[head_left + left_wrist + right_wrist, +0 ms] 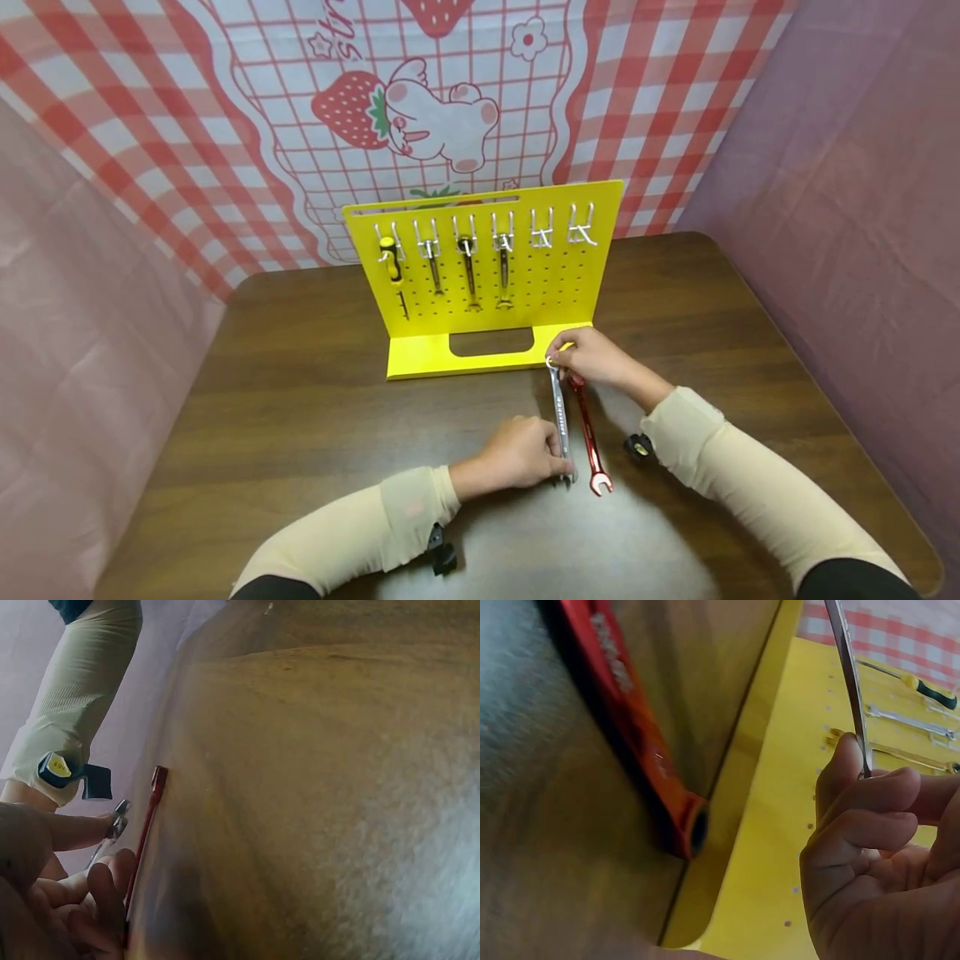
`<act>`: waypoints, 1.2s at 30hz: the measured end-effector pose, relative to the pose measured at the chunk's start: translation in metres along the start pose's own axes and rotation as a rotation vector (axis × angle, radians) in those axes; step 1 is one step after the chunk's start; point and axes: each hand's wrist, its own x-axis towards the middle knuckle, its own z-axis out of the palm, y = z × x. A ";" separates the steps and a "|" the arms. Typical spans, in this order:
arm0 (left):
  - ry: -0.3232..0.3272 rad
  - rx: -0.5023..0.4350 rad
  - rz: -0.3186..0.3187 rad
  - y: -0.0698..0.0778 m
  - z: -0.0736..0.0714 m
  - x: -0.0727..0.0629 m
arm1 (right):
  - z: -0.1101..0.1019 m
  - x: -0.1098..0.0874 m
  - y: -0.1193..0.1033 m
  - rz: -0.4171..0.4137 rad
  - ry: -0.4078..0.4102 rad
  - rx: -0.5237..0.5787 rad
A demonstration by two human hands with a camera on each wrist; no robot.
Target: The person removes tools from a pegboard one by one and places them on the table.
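Note:
A silver combination wrench (560, 408) is held between both hands, in front of the yellow pegboard (480, 300). My left hand (525, 452) pinches its open-jaw end, nearest the body. At the ring end, my right hand (588, 354) grips it between thumb and fingers, close to the board's base; the right wrist view shows the silver wrench (847, 667) rising from those fingers. A red combination wrench (588, 429) lies on the table just right of the silver one, its open end toward the body. In the left wrist view the silver end (118, 821) shows between thumb and fingers.
On the pegboard's hooks hang a yellow-and-black screwdriver (391, 262) and several wrenches (468, 271). Two hooks at the right (580, 225) carry nothing. The wooden table (300, 417) extends around; a checked cloth (652, 92) hangs behind.

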 end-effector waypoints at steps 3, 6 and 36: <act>-0.019 0.035 -0.003 0.001 0.004 -0.001 | 0.004 -0.001 0.003 0.024 -0.014 -0.004; -0.013 0.062 0.002 0.000 0.008 -0.001 | 0.006 -0.002 0.004 0.028 -0.024 -0.011; 0.010 0.111 0.022 -0.004 0.016 -0.001 | 0.014 -0.008 0.011 -0.046 -0.006 -0.505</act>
